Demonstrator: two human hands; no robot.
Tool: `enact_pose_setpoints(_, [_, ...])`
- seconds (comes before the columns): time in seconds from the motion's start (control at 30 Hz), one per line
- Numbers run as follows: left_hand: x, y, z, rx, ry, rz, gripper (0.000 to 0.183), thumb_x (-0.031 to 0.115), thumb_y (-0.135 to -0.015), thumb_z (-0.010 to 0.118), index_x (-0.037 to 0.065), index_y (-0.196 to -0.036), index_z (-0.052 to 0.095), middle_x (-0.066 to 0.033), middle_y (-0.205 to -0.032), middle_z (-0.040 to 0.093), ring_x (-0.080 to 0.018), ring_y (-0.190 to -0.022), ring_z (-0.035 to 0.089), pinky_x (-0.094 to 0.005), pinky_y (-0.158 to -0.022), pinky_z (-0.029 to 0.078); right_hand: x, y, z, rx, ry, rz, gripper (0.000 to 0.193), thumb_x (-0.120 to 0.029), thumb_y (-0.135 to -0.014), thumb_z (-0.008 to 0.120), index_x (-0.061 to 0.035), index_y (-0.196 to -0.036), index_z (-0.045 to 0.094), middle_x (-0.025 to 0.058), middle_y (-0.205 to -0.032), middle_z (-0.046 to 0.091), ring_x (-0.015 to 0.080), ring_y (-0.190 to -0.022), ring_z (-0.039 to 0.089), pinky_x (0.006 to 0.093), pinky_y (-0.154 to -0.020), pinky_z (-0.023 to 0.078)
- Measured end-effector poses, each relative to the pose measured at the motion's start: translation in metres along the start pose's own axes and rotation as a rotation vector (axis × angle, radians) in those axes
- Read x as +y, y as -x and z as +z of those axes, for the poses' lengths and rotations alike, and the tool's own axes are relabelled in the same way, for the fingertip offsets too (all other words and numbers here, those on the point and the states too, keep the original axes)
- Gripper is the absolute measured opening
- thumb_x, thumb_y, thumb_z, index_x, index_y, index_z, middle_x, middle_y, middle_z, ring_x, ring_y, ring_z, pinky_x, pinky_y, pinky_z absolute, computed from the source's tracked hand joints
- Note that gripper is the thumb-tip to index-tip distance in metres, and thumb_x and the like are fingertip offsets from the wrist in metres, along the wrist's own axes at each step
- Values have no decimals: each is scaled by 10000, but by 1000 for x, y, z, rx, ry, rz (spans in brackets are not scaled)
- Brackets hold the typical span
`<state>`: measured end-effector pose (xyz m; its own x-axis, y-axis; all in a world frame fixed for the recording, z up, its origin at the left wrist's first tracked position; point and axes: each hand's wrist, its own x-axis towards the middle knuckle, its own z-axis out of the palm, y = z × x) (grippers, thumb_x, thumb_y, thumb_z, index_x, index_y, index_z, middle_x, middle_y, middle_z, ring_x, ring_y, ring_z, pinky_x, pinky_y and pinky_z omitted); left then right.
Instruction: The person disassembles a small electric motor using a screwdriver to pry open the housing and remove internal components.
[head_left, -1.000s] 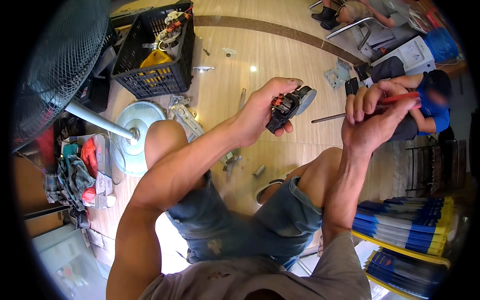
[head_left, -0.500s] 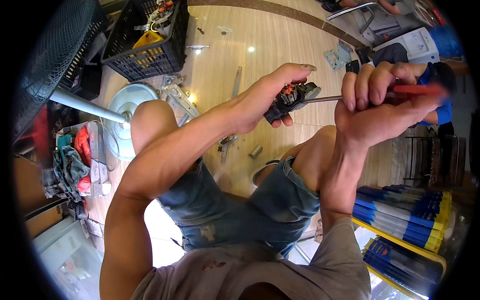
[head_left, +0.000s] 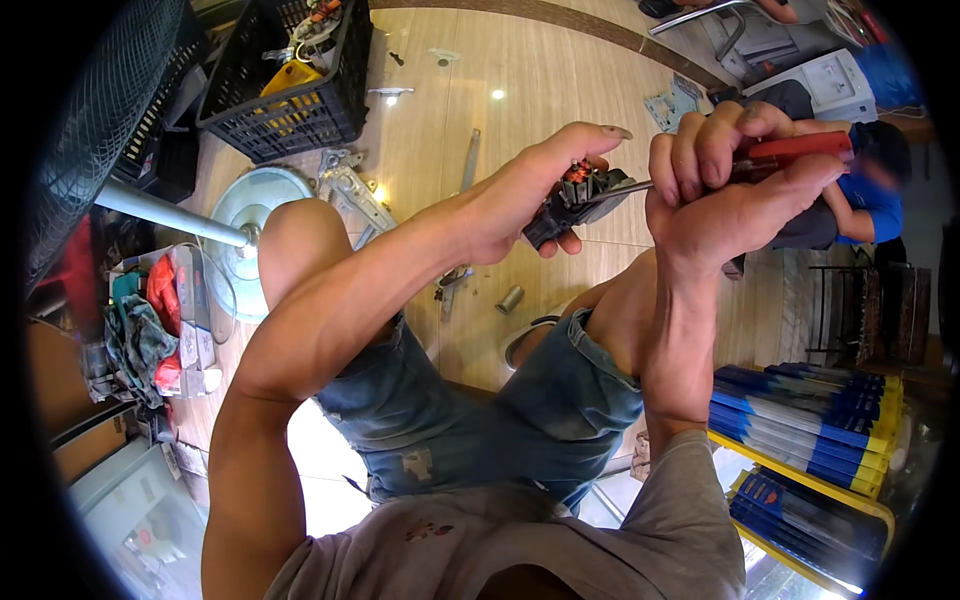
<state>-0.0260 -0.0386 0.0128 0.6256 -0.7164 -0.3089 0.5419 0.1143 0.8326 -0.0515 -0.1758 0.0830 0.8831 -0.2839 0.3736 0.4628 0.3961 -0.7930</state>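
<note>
The metal-shafted screwdriver (head_left: pixel 795 150) meets a blocky part (head_left: pixel 572 207)

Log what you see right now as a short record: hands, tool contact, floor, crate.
Left hand: holds a black part
Right hand: grips a red-handled screwdriver
Tool contact: shaft reaches the black part; exact tip position unclear
Floor: grey cylinder, fan base
Black crate: contains a yellow item, among others
</note>
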Motion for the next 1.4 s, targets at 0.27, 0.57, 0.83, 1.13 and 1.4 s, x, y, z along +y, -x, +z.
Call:
enact_pose_setpoints(0.27, [0, 1, -3, 6, -23, -26, 826, 747, -815, 464, 29, -1191, 625, -15, -850, 624, -147, -615, 593, -271, -525, 406, 2, 0, 4, -16, 49, 23, 693, -763, -924, 282, -96, -854, 455, 23, -492, 304, 123, -390, 209, 273, -373, 202])
enact_pose_setpoints(0.57, [-4, 2, -2, 31, 51, -43, 583, 690, -843, 501, 111, -834, 563, -4, -715, 541, -128, -527, 569, -241, -437, 387, 12, 0, 4, 23, 1, 54, 687, -739, -941, 278, -79, -850, 446, 34, -498, 307, 130, -383, 233, 288, -364, 216])
enact_pose_setpoints(0.83, [-1, 4, 1, 34, 16, -56, 592, 700, -845, 487, 115, -847, 573, 1, -704, 539, -120, -520, 566, -235, -432, 381, 10, 1, -1, 34, -23, 26, 637, -712, -949, 326, -96, -836, 443, 14, -507, 301, 121, -387, 215, 275, -370, 196])
enact_pose_setpoints(1.13, [1, 2, -4, -39, -51, -105, 925, 760, -814, 431, 4, -1336, 545, -32, -829, 610, -141, -578, 584, -268, -490, 371, 10, -5, -1, 155, 27, 20, 588, -694, -944, 381, -123, -819, 436, -7, -525, 292, 105, -399, 195, 265, -373, 179])
enact_pose_setpoints(1.4, [5, 5, -4, -50, -34, -90, 947, 774, -809, 421, 2, -1347, 531, -44, -853, 618, -147, -578, 583, -272, -492, 378, 10, -6, -3, 183, 0, 30, 566, -686, -949, 385, -138, -815, 431, -16, -555, 311, 101, -410, 210, 260, -375, 169])
